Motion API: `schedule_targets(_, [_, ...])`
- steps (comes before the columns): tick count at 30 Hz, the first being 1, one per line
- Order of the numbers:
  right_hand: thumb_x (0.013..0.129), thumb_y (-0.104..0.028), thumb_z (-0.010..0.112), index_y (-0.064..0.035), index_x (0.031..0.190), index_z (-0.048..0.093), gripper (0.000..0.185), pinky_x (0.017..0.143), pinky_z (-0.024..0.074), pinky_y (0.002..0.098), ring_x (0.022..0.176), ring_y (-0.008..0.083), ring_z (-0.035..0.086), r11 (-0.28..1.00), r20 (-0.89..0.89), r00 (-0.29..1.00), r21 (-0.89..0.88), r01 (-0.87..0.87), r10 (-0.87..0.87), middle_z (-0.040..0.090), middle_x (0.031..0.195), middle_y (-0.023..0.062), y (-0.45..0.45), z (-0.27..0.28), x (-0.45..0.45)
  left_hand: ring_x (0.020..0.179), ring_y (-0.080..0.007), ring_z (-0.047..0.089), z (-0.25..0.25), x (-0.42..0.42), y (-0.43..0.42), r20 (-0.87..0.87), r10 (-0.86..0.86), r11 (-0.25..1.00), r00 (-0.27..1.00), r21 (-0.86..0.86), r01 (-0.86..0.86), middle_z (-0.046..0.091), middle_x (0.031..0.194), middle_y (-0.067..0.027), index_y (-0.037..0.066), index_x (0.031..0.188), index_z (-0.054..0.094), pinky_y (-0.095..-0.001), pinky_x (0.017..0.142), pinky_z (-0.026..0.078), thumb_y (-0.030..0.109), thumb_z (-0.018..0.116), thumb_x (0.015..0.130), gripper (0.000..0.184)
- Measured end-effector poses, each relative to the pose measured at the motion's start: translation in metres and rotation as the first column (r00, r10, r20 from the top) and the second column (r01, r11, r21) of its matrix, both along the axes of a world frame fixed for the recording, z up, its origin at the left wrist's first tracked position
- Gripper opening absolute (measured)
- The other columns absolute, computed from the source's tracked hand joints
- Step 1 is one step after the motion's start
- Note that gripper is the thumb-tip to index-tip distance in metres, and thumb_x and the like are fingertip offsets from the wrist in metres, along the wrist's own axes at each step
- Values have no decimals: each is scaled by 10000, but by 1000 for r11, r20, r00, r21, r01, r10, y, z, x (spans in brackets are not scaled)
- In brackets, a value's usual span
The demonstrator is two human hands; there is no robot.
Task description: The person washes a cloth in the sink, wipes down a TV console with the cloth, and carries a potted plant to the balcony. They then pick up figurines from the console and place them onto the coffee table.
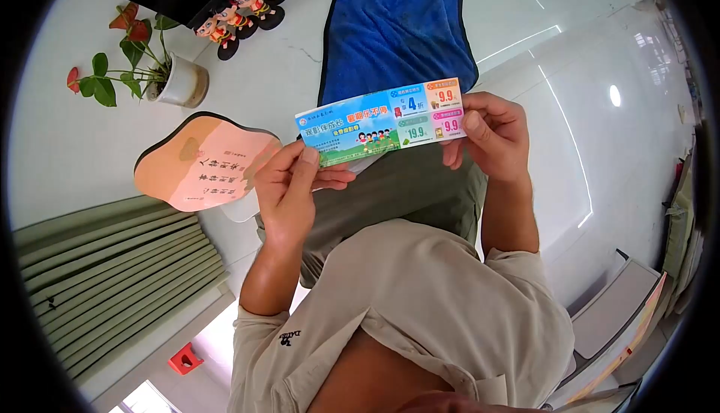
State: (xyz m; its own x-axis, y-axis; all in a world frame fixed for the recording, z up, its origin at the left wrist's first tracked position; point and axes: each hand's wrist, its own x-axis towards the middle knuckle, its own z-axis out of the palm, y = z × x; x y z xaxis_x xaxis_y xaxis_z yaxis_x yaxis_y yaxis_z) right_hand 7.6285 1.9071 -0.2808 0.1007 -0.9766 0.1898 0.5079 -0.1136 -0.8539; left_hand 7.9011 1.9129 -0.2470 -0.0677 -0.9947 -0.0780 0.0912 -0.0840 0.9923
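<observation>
A long printed paper coupon (pixel 360 130) is stretched out flat between my two hands, its colourful face turned up towards me. Its left part shows cartoon children on grass under a blue sky; the right part has coloured price boxes. My left hand (pixel 289 181) pinches the lower left corner, thumb on top and fingers underneath. At the other end, my right hand (pixel 495 134) grips the right edge, thumb in front and fingers behind. Below the coupon, a whitish edge near my left fingers is mostly hidden, and I cannot tell what it is.
A blue towel (pixel 397 27) with dark edging lies on the glossy white table (pixel 289 46). At left are a wavy-edged peach fan-like board (pixel 206 162) and a potted plant (pixel 176 79). Several small figurines (pixel 240 16) stand by a black object. A red stool (pixel 184 358) stands lower left.
</observation>
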Motion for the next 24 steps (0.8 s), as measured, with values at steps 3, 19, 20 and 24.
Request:
schedule_targets(3, [958, -98, 594, 104, 1090, 613, 243, 472, 561, 301, 589, 224, 681, 1000, 17, 1000, 7, 8, -8, 690, 834, 187, 1, 2, 1, 713, -277, 718, 1, 1, -1, 27, -40, 999, 999, -16, 41, 694, 865, -214, -120, 1146, 581, -336, 629, 600, 106, 457, 1015, 289])
schedule_targets(19, [960, -92, 588, 103, 1095, 609, 238, 475, 555, 300, 595, 223, 678, 1000, -5, 1000, -19, 3, -4, 688, 849, 191, 3, 0, 1, 718, -267, 718, 3, 2, 2, 38, -40, 999, 998, 2, 40, 696, 866, -201, -115, 1162, 581, -327, 631, 598, 118, 462, 1018, 299])
schedule_targets(20, [960, -91, 587, 104, 1095, 608, 238, 475, 555, 299, 594, 223, 678, 1000, -2, 1000, -18, 5, -5, 688, 848, 191, 3, 1, 1, 718, -266, 718, 2, 2, 2, 36, -39, 999, 999, 0, 39, 696, 866, -201, -115, 1163, 582, -327, 631, 598, 118, 462, 1017, 300])
schedule_targets(24, [961, -91, 586, 106, 1097, 606, 240, 476, 555, 298, 592, 221, 678, 1000, -8, 1000, -10, 9, -9, 688, 845, 193, 4, -1, -1, 719, -265, 719, 3, 2, 2, 33, -36, 999, 999, 18, 36, 697, 866, -201, -115, 1159, 586, -327, 631, 597, 122, 465, 1018, 301])
